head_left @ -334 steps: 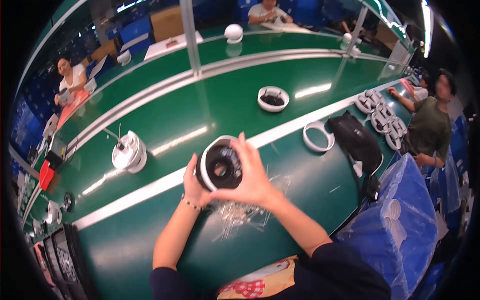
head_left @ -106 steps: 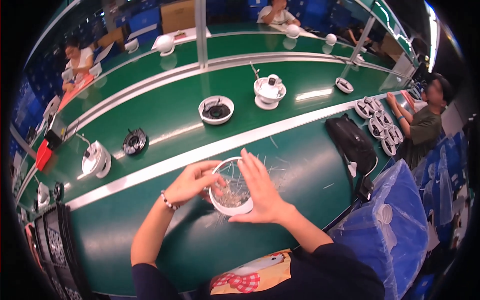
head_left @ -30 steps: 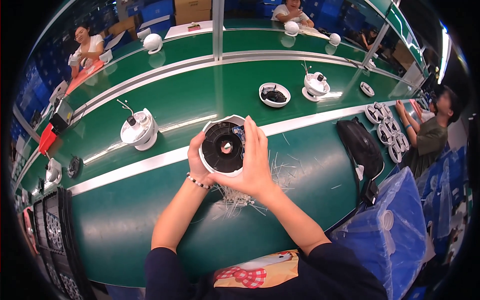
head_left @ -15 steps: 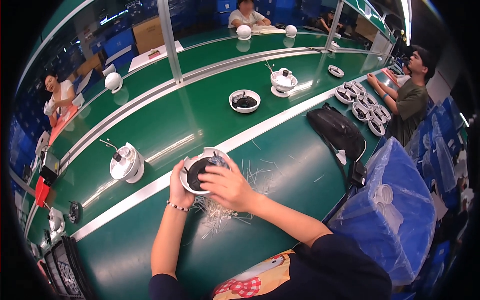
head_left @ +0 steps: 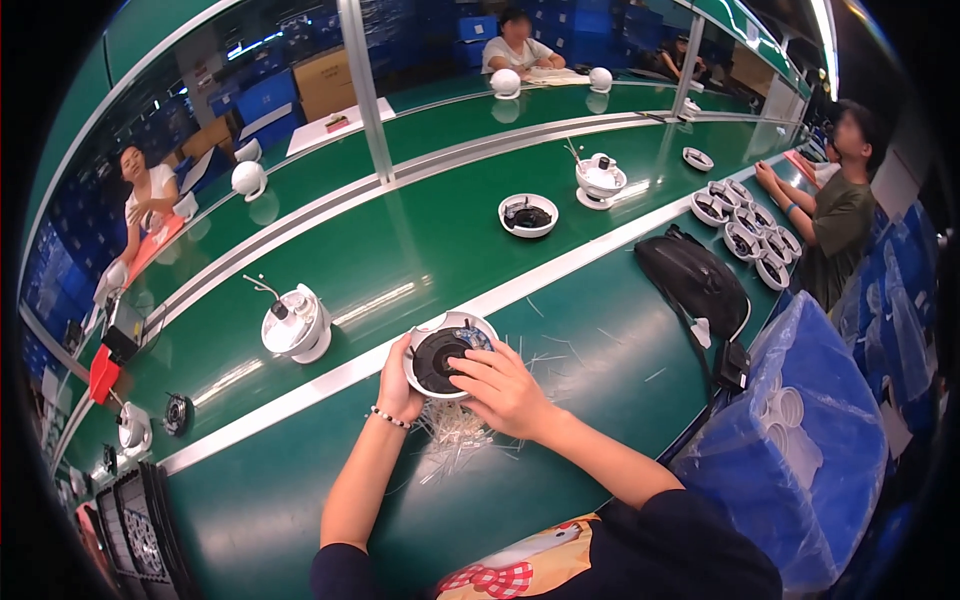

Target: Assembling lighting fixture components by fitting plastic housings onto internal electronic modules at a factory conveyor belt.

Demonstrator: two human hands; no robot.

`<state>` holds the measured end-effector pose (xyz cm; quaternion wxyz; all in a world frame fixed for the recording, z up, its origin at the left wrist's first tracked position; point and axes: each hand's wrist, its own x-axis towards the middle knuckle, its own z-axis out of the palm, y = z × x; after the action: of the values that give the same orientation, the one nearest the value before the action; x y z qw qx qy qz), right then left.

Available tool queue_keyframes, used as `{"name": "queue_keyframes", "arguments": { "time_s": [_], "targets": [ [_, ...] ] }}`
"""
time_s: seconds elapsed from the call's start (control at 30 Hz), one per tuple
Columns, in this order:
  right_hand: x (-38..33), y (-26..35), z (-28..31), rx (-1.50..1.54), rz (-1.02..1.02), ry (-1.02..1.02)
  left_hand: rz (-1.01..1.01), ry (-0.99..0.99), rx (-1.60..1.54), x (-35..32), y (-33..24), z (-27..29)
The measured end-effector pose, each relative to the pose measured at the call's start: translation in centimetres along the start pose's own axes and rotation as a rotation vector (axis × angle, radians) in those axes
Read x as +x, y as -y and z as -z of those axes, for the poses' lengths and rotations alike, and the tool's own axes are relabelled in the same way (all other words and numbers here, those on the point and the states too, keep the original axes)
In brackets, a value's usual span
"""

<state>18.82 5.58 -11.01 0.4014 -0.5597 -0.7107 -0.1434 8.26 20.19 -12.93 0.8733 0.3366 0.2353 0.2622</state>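
A round white plastic housing lies tilted in my hands, above the near edge of the white strip. It holds a black ring-shaped part with dark wires and a bluish piece by the far right rim. Cupped round its left side is my left hand, with a beaded bracelet at the wrist. My right hand grips the near right side. Its fingers bend over the rim onto the black part, and its thumb is low by the wall. Under the housing, cut clear and pale strips litter the green bench.
White dome assemblies with wires and another white housing stand on the green line beyond. A black bag and a blue bin are at right, near several grouped housings. Co-workers sit across and at far right.
The whole view has shifted, so the scene sits farther right and slightly lower. Both hands still hold the housing, and my right fingers have shifted a little on the black part.
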Motion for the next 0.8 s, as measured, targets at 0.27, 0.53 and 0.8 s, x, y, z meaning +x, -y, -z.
{"name": "queue_keyframes", "arguments": {
  "time_s": [0.27,0.53,0.8],
  "targets": [
    [0.2,-0.2,1.2,0.056,0.197,-0.046,0.270,0.265,0.042,-1.3,-2.4,-1.2],
    [-0.3,-0.8,1.7,0.076,0.180,-0.053,0.284,0.137,0.109,-0.7,-1.9,-0.8],
    [-6.5,1.7,9.7,-0.189,-0.254,-0.042,-0.051,-0.109,0.196,6.6,-1.2,-0.1]
  ]
}}
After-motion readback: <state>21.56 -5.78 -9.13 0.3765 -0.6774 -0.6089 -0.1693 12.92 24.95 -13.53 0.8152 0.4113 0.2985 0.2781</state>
